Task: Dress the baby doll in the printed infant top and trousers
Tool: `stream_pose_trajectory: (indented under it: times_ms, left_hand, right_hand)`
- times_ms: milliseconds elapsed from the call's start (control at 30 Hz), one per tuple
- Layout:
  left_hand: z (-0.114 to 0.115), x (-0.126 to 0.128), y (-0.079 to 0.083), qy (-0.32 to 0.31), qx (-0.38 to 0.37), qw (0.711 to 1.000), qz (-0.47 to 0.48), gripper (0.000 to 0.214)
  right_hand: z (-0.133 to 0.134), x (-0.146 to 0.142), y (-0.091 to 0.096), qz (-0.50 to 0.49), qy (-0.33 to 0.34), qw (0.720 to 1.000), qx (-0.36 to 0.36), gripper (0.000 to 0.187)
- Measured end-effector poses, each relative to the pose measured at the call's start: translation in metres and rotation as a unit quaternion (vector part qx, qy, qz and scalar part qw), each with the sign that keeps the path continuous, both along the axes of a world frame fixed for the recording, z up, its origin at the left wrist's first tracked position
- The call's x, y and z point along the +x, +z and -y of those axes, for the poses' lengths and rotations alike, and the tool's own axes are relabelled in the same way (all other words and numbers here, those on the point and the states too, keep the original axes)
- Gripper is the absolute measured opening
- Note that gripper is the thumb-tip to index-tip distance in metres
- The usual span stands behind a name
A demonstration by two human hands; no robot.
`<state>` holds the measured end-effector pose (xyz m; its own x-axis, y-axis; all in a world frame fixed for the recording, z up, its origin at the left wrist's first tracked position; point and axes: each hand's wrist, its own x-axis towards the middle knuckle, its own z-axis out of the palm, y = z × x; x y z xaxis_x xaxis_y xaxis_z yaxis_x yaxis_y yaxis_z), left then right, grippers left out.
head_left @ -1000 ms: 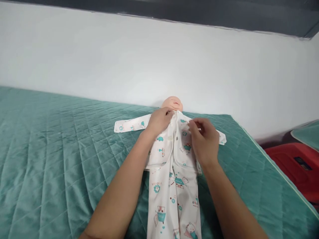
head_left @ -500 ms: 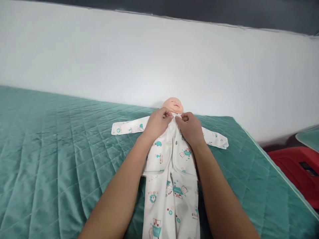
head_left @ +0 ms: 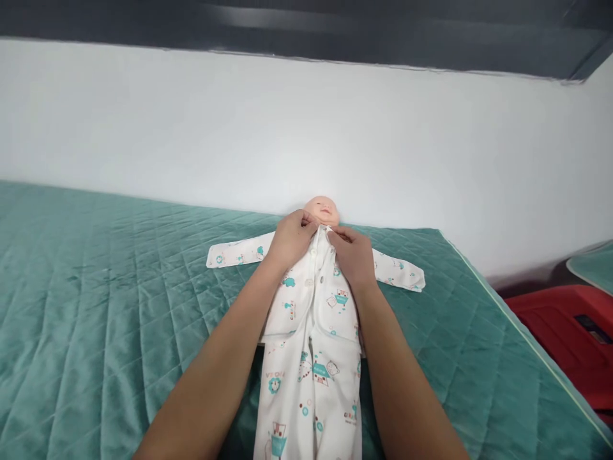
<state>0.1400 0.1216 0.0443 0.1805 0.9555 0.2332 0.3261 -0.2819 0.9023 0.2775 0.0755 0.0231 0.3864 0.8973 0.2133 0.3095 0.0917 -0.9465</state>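
Note:
A baby doll (head_left: 322,209) lies on its back, its head towards the wall. It wears a white printed jacket (head_left: 293,297) with both sleeves spread out sideways, and matching white trousers (head_left: 287,396). At the neck, my left hand (head_left: 294,237) pinches one edge of the jacket's front opening. Across from it, my right hand (head_left: 353,254) pinches the other edge, close to the left fingers. Below the hands the two front edges lie near each other, with small fasteners showing along them. My fingers partly hide the collar.
A green quilted cover (head_left: 119,306) lies under the doll, its pale-edged right side running diagonally. Behind stands a white wall (head_left: 239,128) with a dark band (head_left: 306,32) above. A red plastic object (head_left: 565,338) sits beyond the right edge.
The camera view has tilted up and shifted slightly, so the doll appears further left. Both hands stay at the collar, and the edges there look slightly lifted.

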Motion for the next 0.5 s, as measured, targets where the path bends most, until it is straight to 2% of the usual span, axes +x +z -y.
stream_pose_trajectory:
  times_ms: [100,233,367,500]
  left_hand:
    - [0.000,0.009,0.008,0.005,-0.020,1.000,0.012,0.007]
    - [0.002,0.012,0.005,0.023,-0.009,1.000,0.015,0.006]
    - [0.001,0.007,-0.002,-0.010,-0.038,0.999,0.027,0.006]
    - [0.002,0.003,-0.001,-0.033,-0.065,0.996,0.046,0.003]
  right_hand:
    - [-0.001,0.003,-0.002,-0.022,0.015,1.000,0.012,0.023]
    - [-0.002,0.005,-0.003,-0.044,0.052,0.997,0.031,0.025]
    - [-0.002,0.009,-0.005,-0.039,0.092,0.995,0.016,0.031]
    - [-0.002,0.013,-0.006,-0.034,0.118,0.992,-0.007,0.030]
